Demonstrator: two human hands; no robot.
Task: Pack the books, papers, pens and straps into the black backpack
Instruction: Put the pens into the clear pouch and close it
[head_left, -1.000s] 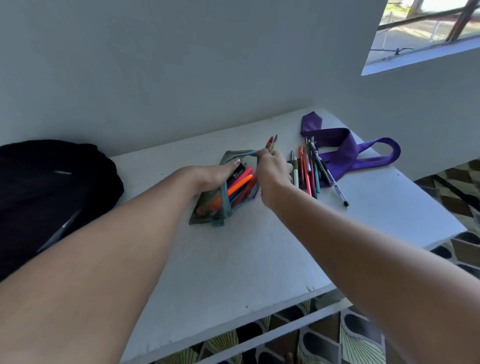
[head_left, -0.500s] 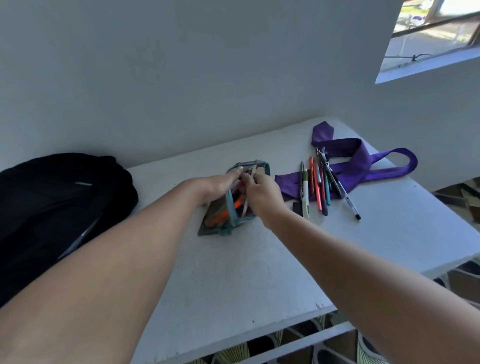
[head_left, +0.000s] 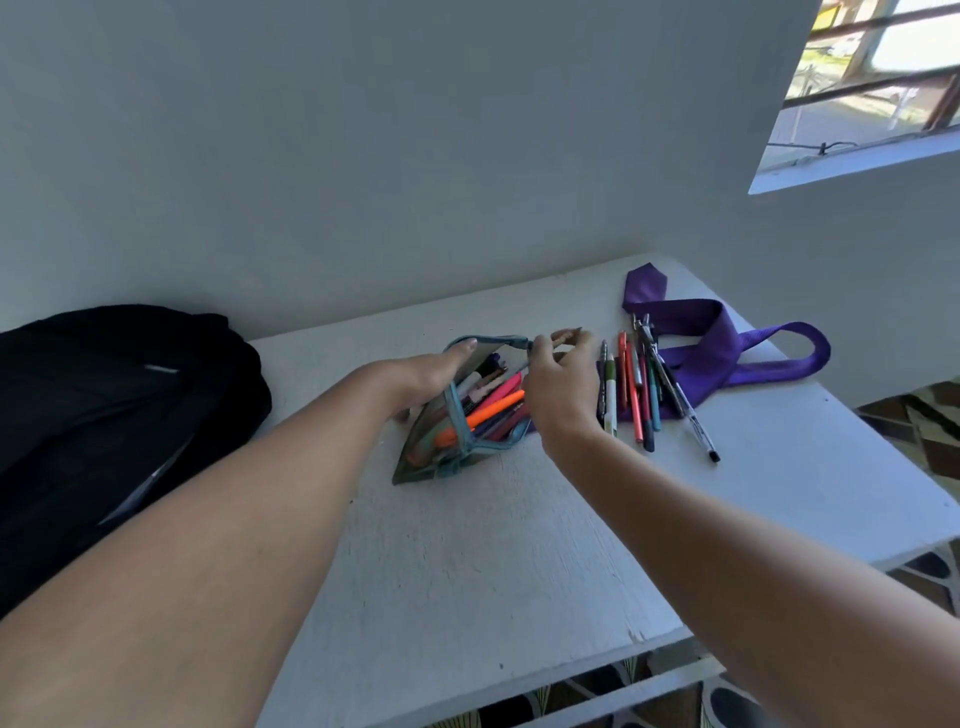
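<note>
Backpack (head_left: 104, 415), black, at the far left of the white table (head_left: 467, 571), lying against the grey wall (head_left: 363, 156), with a pale zipper line visible on its near face. To its right, near the table's centre, a clear pencil pouch (head_left: 457, 415) with teal zipper trim lies mouth-open, its opening facing right; inside it are an orange marker (head_left: 493, 410), a pink pen (head_left: 501, 387) and several darker pens packed side by side. Left hand (head_left: 426, 374) rests on the pouch's upper left edge, thumb hooked over the teal rim and fingers hidden behind the pouch wall, holding the mouth open. Right hand (head_left: 561, 395) is just right of the pouch, over its far end, fingers curled and pinching a slim pen (head_left: 569, 335) whose tip points away to the right; what else it touches cannot be told. Further right, a row of loose pens (head_left: 636, 395) lies roughly parallel, pointing toward the viewer: a white-and-green one nearest the hand, then red, pink, teal and dark ones, and a clear black-capped pen (head_left: 696, 426) angled outward. These partly overlie a purple strap (head_left: 727, 353), folded and looped toward the table's right edge. Window (head_left: 872, 78) at upper right; patterned floor tiles (head_left: 924, 426) below the table edge.
</note>
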